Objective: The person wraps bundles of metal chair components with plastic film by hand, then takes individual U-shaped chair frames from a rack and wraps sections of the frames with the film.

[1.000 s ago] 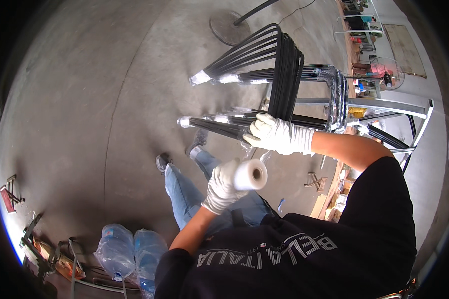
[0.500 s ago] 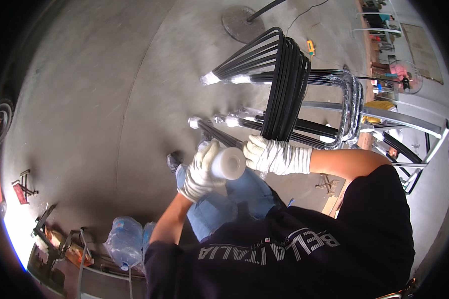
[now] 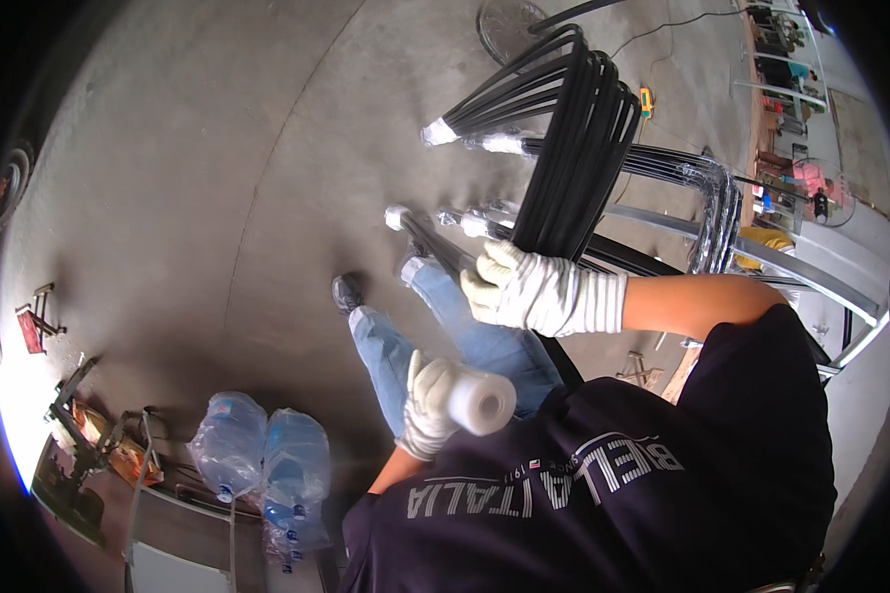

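Observation:
My left hand (image 3: pixel 428 403), in a white work glove, is closed around a roll of clear plastic stretch film (image 3: pixel 485 400) near my lap, its hollow core facing me. Gloved in white with striped cuffs, my right hand (image 3: pixel 524 287) grips the near part of a bundle of black bent tubes (image 3: pixel 578 148). The tubes rise away from me, bend at the top and slope down to the left, where a film-wrapped end (image 3: pixel 438 131) shows. Part of the bundle is hidden behind my right hand. I cannot tell whether film runs between roll and bundle.
Beyond the bundle, more film-wrapped black tubes (image 3: pixel 722 212) lie over a grey metal rack (image 3: pixel 811 267). A round stand base (image 3: pixel 509 30) and a yellow tool (image 3: pixel 647 103) are on the floor. Bagged plastic bottles (image 3: pixel 297 455) stand lower left. People work far right.
My left hand has drawn back toward my body with the film roll, away from the bundle. My right hand stays on the tubes while the whole view has shifted slightly.

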Action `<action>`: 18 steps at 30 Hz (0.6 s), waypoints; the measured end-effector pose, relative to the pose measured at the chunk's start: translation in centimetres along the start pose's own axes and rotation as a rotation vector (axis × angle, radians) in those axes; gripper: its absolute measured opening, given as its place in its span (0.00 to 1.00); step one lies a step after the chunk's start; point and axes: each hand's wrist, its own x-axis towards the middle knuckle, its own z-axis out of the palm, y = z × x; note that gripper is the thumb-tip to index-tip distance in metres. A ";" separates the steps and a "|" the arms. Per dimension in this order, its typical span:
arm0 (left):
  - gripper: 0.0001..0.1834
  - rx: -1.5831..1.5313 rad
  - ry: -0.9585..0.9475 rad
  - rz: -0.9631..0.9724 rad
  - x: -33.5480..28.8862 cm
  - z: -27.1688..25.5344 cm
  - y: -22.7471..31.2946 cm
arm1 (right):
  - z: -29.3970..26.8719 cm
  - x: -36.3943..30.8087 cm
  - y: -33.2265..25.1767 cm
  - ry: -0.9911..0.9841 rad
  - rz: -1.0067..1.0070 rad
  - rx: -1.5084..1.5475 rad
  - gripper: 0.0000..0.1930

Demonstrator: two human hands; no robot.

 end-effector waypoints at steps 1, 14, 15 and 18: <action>0.35 -0.035 -0.101 -0.011 0.4 -1.7 -0.4 | 0.0 -0.1 0.0 -0.004 -0.005 -0.010 0.13; 0.53 -0.535 -0.128 -0.099 17.6 8.0 -10.2 | -0.2 -1.6 -0.3 0.031 -0.034 0.059 0.23; 0.52 -0.601 -0.299 -0.179 18.8 8.9 -8.7 | 0.0 -1.9 -0.3 0.053 -0.040 0.069 0.24; 0.49 -0.613 -0.619 -0.108 19.7 12.9 -7.3 | 0.0 -3.6 -0.4 0.160 -0.030 0.245 0.23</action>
